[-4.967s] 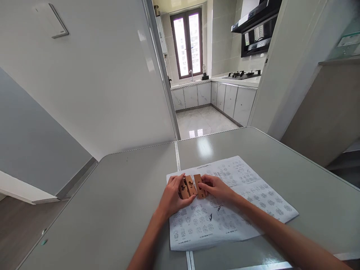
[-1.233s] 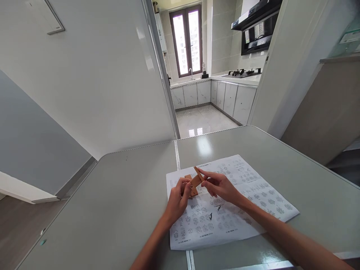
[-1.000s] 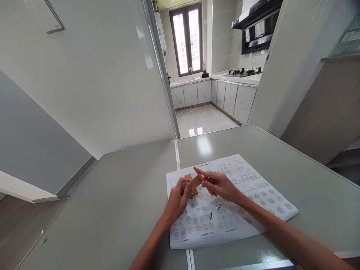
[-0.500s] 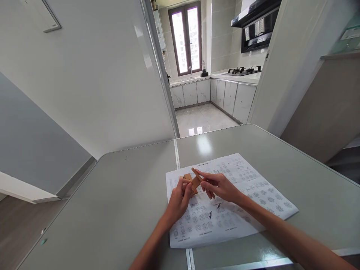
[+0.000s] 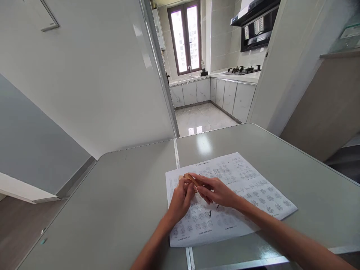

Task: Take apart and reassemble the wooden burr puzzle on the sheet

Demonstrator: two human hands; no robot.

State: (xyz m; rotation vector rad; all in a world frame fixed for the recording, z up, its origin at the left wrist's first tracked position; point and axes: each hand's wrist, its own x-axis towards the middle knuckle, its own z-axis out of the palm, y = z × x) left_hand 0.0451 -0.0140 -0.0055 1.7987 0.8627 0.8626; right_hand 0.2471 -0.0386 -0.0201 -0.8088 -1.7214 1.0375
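Observation:
Both hands meet over a printed sheet (image 5: 225, 221) covered with rows of small puzzle-like diagrams. My left hand (image 5: 181, 197) is closed around joined wooden puzzle pieces (image 5: 186, 175), whose light-brown ends show above the fingers. Between the fingers and thumb of my right hand (image 5: 215, 190) is a wooden stick (image 5: 194, 180), slanting against the pieces in the left hand. The fingers hide most of the wood, so how the pieces fit together cannot be made out.
The sheet lies on a grey-green table (image 5: 135, 195) with a pale seam (image 5: 176, 153) running through it. A small green object (image 5: 43, 241) is near the table's left edge. Beyond the table stand a white panel (image 5: 112, 93) and a kitchen doorway with cabinets (image 5: 197, 92).
My right hand has moved left and closer to my left hand. The wooden stick now lies down against the other pieces instead of standing raised and apart at its upper end.

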